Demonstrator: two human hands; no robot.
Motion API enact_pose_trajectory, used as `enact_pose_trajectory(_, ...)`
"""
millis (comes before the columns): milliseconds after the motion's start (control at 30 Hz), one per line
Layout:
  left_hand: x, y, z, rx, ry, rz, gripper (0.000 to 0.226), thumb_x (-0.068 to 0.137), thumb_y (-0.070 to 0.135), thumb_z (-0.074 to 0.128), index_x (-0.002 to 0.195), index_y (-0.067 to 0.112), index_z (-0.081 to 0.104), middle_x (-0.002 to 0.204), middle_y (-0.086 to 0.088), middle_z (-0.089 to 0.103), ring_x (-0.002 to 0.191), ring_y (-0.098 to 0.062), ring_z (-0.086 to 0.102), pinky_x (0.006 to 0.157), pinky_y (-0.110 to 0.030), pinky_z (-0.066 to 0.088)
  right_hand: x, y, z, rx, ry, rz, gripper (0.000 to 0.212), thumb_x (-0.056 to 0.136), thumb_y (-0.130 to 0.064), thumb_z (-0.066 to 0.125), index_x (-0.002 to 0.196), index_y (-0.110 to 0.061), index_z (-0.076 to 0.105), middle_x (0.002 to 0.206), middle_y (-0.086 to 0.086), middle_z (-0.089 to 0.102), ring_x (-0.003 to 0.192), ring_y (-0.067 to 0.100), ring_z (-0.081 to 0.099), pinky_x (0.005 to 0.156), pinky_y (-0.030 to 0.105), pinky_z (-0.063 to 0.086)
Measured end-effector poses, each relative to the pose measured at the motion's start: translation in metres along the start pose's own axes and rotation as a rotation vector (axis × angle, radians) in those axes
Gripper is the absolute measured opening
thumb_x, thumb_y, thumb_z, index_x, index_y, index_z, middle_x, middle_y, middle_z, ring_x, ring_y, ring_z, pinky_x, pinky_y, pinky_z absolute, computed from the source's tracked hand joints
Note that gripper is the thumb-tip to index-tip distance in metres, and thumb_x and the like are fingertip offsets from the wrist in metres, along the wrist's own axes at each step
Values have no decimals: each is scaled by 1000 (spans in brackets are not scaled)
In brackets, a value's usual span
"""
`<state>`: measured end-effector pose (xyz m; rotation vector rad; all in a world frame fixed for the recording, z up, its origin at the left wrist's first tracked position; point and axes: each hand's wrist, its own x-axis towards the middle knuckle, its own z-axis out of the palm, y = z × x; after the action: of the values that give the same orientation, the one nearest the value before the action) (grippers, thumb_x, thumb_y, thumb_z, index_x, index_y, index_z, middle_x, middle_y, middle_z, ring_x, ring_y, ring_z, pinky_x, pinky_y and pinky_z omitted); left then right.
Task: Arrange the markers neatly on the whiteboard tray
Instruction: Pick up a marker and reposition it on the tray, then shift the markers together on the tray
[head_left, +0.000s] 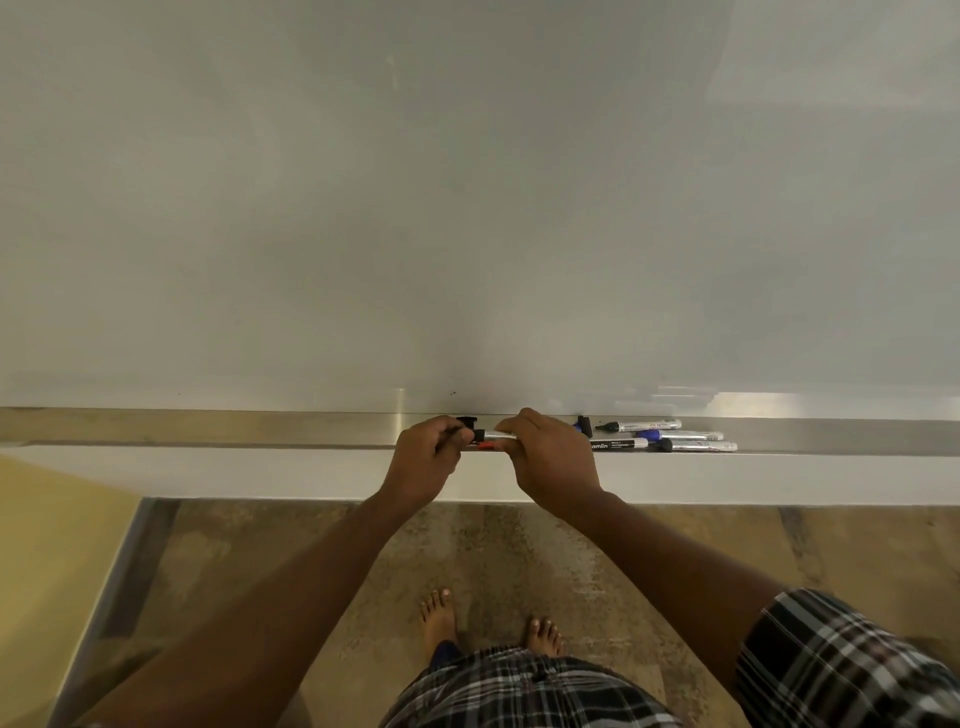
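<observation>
A long metal tray (260, 428) runs along the foot of the whiteboard (467, 208). My left hand (423, 460) and my right hand (550, 460) meet over its middle, both closed on markers (485, 439). A black cap, a silver barrel and a red bit show between the hands; how many markers they hold is hidden by the fingers. To the right lie several markers: a black-tipped silver one (641, 425), a blue-capped one (680, 435), a black-barrelled one (618, 445) and another blue-capped one (698, 446), lying at slightly different angles.
A loose black cap (584, 425) stands on the tray beside my right hand. The white ledge (260, 473) fronts the tray. Below are the wooden floor (519, 561), my bare feet (441, 618) and a yellow surface (47, 571) at left.
</observation>
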<state>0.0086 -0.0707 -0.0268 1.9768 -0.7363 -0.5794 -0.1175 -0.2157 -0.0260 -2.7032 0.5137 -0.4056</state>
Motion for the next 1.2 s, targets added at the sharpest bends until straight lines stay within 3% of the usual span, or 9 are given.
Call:
enact_pose_trajectory(133,8,3,-2,111,-33,44,16,93,28,60,98,17,70,65,12,62,58,-6,57,56,-24,44,0,5,-6,63,-9,24,43,98,-53,40,104,-25,72,92,-7,71,71,19,65,55,32,50)
enact_pose_trajectory(267,2,-4,-1,154,-130,31,20,95,32,56,99,16,67,59,2,62,53,-15,58,57,-38,49,7,12,-14,29,-119,-74,23,97,-41,55,107,-28,71,95,-9,69,78,16,63,60,31,48)
enact_pose_trajectory(400,4,-9,3,180,24,-3,23,98,36,48,105,19,61,73,2,67,60,-12,60,54,-27,44,13,23,-2,-142,-158,6,34,91,-14,64,123,-26,62,118,-2,64,107,22,57,84,41,48)
enact_pose_trajectory(500,6,-21,-4,277,177,-11,12,97,20,53,100,16,63,85,0,66,76,-14,59,65,-25,44,5,35,2,-186,-119,96,35,90,-12,66,122,-25,63,119,-3,67,114,23,55,93,44,43)
enact_pose_trajectory(700,10,-39,-20,605,190,7,18,87,11,62,104,12,67,102,-10,62,94,-29,55,78,-43,51,6,35,8,-196,-52,106,34,85,-6,69,115,-23,66,114,-1,69,113,24,55,96,44,41)
enact_pose_trajectory(833,13,-34,-16,669,136,126,25,84,10,65,108,14,68,106,-7,67,93,-28,58,75,-42,51,1,36,10,-197,16,137,33,83,-4,70,112,-19,64,114,3,65,110,27,54,90,43,44)
enact_pose_trajectory(967,21,-30,-4,733,77,242,31,84,9,64,115,18,66,110,-3,68,92,-27,60,72,-39,49,-12,55,-1,-162,64,318,26,81,-2,67,102,-17,64,102,4,62,95,26,54,78,40,44)
enact_pose_trajectory(1100,28,-29,8,799,36,267,37,81,11,68,116,21,65,111,1,69,96,-27,61,74,-40,49,-23,86,-16,-181,53,431,19,86,-6,66,100,-18,64,98,3,63,89,24,54,75,40,44)
enact_pose_trajectory(1200,29,-27,15,844,32,247,36,77,7,71,110,22,67,105,0,69,95,-27,61,73,-40,49,-27,104,-24,-182,19,371,16,86,-9,66,99,-19,68,98,0,66,88,25,58,74,39,44)
